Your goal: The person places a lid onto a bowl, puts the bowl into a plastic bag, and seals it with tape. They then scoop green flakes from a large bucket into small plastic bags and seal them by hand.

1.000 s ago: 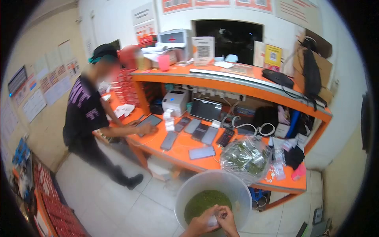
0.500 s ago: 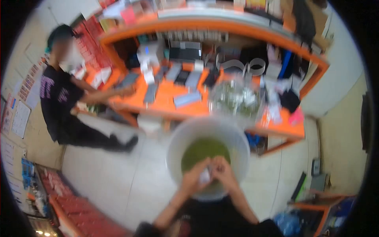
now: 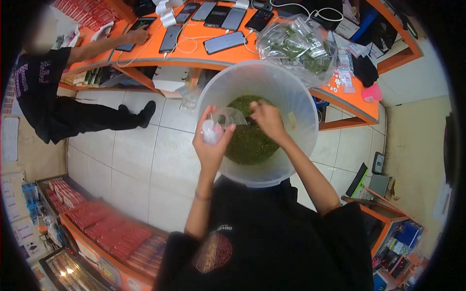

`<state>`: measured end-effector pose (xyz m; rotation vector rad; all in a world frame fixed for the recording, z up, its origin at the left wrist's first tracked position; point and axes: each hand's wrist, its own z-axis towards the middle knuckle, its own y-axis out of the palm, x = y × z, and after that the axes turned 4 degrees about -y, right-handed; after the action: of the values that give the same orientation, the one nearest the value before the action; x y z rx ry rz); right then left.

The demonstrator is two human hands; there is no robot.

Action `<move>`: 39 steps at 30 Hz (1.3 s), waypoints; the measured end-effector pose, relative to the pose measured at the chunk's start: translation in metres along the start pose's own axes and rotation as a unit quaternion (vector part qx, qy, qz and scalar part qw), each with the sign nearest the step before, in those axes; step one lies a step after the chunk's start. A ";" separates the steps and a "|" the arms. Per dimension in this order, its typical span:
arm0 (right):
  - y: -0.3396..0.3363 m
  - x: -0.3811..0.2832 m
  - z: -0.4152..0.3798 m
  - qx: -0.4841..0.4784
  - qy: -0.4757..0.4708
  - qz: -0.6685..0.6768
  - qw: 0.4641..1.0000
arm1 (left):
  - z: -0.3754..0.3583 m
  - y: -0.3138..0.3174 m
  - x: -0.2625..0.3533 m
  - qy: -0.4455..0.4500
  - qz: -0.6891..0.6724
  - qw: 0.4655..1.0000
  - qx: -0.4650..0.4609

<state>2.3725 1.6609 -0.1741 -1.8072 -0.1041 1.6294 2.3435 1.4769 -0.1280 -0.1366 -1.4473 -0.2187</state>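
Working above green flakes point(image 3: 250, 150) in translucent tub point(image 3: 297, 99), twelve o'clock
Holding clear bag point(image 3: 235, 115) and white item point(image 3: 209, 132) in half-curled left hand point(image 3: 209, 149), eight o'clock; reaching inside with bent-fingered right hand point(image 3: 268, 119), grip impossible to tell; plastic sack point(image 3: 296, 48) on orange table point(image 3: 145, 52), one o'clock

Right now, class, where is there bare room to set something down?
Tiled floor is bare between the other person's shoes and red packets, and between tub and broom. The orange counter has a small patch beside the pink object; phones and a clear bag crowd much of it.
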 end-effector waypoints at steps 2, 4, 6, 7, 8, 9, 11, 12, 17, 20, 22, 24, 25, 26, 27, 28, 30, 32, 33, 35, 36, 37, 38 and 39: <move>0.040 0.012 -0.020 -0.179 -0.075 -0.004 0.981 | 0.001 -0.001 0.008 -0.037 -0.038 0.999 0.006; 0.045 -0.007 -0.053 -0.232 -0.065 0.063 0.969 | 0.006 -0.003 0.005 -0.070 -0.080 0.994 0.012; 0.027 -0.023 -0.059 -0.270 -0.028 0.114 0.956 | 0.006 -0.007 -0.009 -0.033 -0.045 0.998 0.023; 0.016 -0.016 -0.059 -0.230 0.022 0.222 0.947 | 0.006 -0.007 -0.006 -0.034 -0.048 0.998 0.029; 0.003 -0.007 -0.060 -0.185 0.072 0.326 0.924 | 0.006 -0.006 -0.002 -0.030 -0.035 0.999 0.022; -0.017 -0.006 -0.053 -0.214 0.087 0.318 0.919 | 0.006 -0.005 0.001 -0.026 -0.021 0.999 0.012; -0.044 -0.012 -0.054 -0.177 0.145 0.362 0.904 | 0.006 -0.005 0.000 -0.028 -0.003 1.000 0.010; -0.054 -0.007 -0.056 -0.172 0.143 0.362 0.905 | 0.006 -0.005 0.000 -0.029 0.018 0.999 0.008; -0.087 0.006 -0.071 -0.043 0.170 0.469 0.866 | 0.015 -0.002 -0.008 0.047 0.109 0.993 0.010; -0.100 0.005 -0.080 0.065 0.153 0.497 0.852 | 0.023 0.000 -0.004 0.102 0.216 0.971 -0.022; -0.105 -0.006 -0.086 0.113 0.116 0.485 0.859 | 0.026 -0.001 -0.005 0.134 0.263 0.955 -0.037; -0.110 -0.022 -0.089 0.159 0.074 0.469 0.866 | 0.028 0.001 -0.010 0.172 0.348 0.918 -0.077; -0.110 -0.032 -0.091 0.193 0.033 0.438 0.877 | 0.026 0.004 -0.006 0.178 0.345 0.919 -0.075; -0.108 -0.042 -0.092 0.227 -0.008 0.406 0.885 | 0.024 0.008 -0.002 0.117 0.324 0.934 -0.094; -0.104 -0.051 -0.093 0.228 -0.013 0.405 0.885 | 0.024 0.013 0.001 0.055 0.301 0.945 -0.115; -0.097 -0.060 -0.094 0.244 -0.049 0.371 0.895 | 0.025 0.016 -0.002 0.068 0.316 0.938 -0.127; -0.085 -0.075 -0.095 0.253 -0.105 0.325 0.905 | 0.026 0.022 -0.003 0.056 0.304 0.940 -0.140; -0.071 -0.076 -0.093 0.235 -0.133 0.313 0.911 | 0.026 0.027 0.000 0.043 0.292 0.943 -0.154; -0.067 -0.077 -0.094 0.222 -0.140 0.294 0.919 | 0.027 0.030 0.001 0.054 0.279 0.946 -0.158; -0.063 -0.078 -0.096 0.208 -0.167 0.237 0.934 | 0.028 0.033 0.003 0.066 0.266 0.949 -0.159; -0.062 -0.078 -0.098 0.193 -0.189 0.179 0.946 | 0.029 0.034 0.005 0.058 0.249 0.953 -0.162; -0.060 -0.077 -0.099 0.192 -0.190 0.179 0.946 | 0.029 0.034 0.006 0.050 0.233 0.957 -0.165; -0.058 -0.076 -0.100 0.189 -0.202 0.164 0.947 | 0.029 0.035 0.006 0.050 0.232 0.957 -0.164; -0.057 -0.075 -0.100 0.186 -0.214 0.150 0.947 | 0.029 0.036 0.005 0.060 0.231 0.957 -0.164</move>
<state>2.4689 1.6246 -0.0832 -1.2055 0.2819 2.0753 2.3242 1.5176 -0.1182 -0.7133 -1.2102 -0.0791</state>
